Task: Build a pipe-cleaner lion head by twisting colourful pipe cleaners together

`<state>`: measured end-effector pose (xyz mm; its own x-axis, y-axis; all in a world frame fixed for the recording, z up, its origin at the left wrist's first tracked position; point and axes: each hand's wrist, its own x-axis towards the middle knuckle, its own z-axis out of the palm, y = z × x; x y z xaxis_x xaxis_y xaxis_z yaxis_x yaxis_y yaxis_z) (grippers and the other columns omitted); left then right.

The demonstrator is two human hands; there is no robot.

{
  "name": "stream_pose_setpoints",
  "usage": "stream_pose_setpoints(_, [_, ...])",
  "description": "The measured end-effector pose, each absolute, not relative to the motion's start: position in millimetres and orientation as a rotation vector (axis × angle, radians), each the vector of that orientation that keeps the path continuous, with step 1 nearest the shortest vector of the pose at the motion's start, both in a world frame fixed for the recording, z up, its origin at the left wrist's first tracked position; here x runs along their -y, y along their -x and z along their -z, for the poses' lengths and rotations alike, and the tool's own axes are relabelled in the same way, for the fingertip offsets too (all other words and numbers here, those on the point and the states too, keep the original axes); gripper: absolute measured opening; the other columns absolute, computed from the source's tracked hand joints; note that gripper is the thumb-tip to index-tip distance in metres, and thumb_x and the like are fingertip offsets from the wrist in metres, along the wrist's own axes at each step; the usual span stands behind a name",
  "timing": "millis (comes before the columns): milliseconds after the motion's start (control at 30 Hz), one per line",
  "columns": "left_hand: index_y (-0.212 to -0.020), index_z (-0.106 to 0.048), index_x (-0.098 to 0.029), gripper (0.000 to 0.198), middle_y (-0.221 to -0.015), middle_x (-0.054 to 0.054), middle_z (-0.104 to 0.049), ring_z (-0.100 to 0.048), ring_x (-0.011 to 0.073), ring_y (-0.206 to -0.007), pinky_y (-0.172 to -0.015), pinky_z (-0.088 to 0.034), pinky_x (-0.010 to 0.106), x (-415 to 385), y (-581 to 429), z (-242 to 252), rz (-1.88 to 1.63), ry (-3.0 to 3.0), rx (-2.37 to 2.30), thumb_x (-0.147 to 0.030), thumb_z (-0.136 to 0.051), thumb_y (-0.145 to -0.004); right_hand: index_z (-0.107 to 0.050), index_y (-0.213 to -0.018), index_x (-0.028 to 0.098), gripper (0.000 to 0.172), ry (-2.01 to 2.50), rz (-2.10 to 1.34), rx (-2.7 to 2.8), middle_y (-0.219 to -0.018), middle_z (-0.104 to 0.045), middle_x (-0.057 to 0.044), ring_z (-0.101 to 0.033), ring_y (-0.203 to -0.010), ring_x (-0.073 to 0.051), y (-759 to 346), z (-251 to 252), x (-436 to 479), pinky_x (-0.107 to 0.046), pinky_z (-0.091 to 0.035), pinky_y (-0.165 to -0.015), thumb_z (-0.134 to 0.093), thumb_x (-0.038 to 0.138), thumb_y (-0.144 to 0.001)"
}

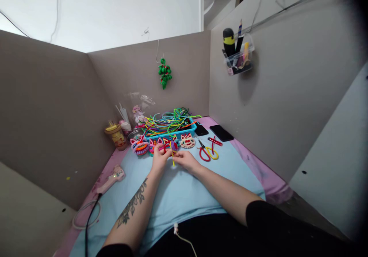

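Observation:
My left hand (159, 158) and my right hand (184, 158) meet over the light blue mat (184, 195), both pinched on a small pipe-cleaner piece (173, 149) with a purple bit and a yellow stem hanging down. Just beyond my hands lies a row of finished fuzzy pipe-cleaner figures (187, 141) in pink, red and cream. Behind them a blue tray (189, 130) holds a heap of coloured pipe cleaners (168, 122).
Red and yellow scissors (207, 151) lie right of my hands, with two dark phones (221, 133) behind. A pink glue gun (110, 179) with a black cord lies at left, and a yellow-lidded cup (116, 134) stands at the back left. Grey partition walls enclose the desk; a green ornament (165, 73) and a pen holder (238, 58) hang on them.

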<state>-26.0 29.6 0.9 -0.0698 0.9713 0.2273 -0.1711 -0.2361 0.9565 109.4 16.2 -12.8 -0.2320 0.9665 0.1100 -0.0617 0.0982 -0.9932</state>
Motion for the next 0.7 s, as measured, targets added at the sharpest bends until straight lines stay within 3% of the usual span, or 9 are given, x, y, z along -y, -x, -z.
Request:
stream_pose_setpoints(233, [-0.101,-0.038,-0.019,0.054,-0.067,-0.004,-0.061,-0.060,0.0110,-0.060,-0.065,-0.043,0.025,-29.6,24.9,0.2,-1.495,-1.177,-0.987,-0.026,-0.074,-0.061,-0.054,-0.059,0.015,0.011,1.008,-1.414,1.288,-0.040,-0.046,0.007,-0.030,-0.033,-0.003,-106.4,6.8,-10.2,-0.018,-0.018,-0.035,-0.060,0.023,-0.062])
stream_pose_setpoints(500, [-0.101,-0.040,-0.018,0.060,-0.071,-0.001,-0.062,-0.060,0.0116,-0.060,-0.063,-0.043,0.025,-31.7,27.0,1.3,-1.467,-1.068,-0.942,-0.031,-0.077,-0.056,-0.052,-0.068,0.015,0.016,0.808,-1.979,0.914,-0.047,-0.050,0.007,-0.030,-0.032,0.000,-111.1,3.1,-9.7,-0.014,-0.011,-0.033,-0.066,0.022,-0.061])
stream_pose_setpoints(700, [-0.101,-0.039,-0.018,0.062,-0.070,-0.002,-0.062,-0.059,0.0107,-0.060,-0.065,-0.043,0.025,-32.5,29.3,2.2,-1.482,-1.055,-0.968,-0.031,-0.078,-0.054,-0.052,-0.064,0.015,0.013,0.883,-1.646,1.054,-0.051,-0.059,0.003,-0.043,-0.035,-0.003,-107.7,1.9,-9.6,-0.014,-0.022,-0.031,-0.062,0.024,-0.063])
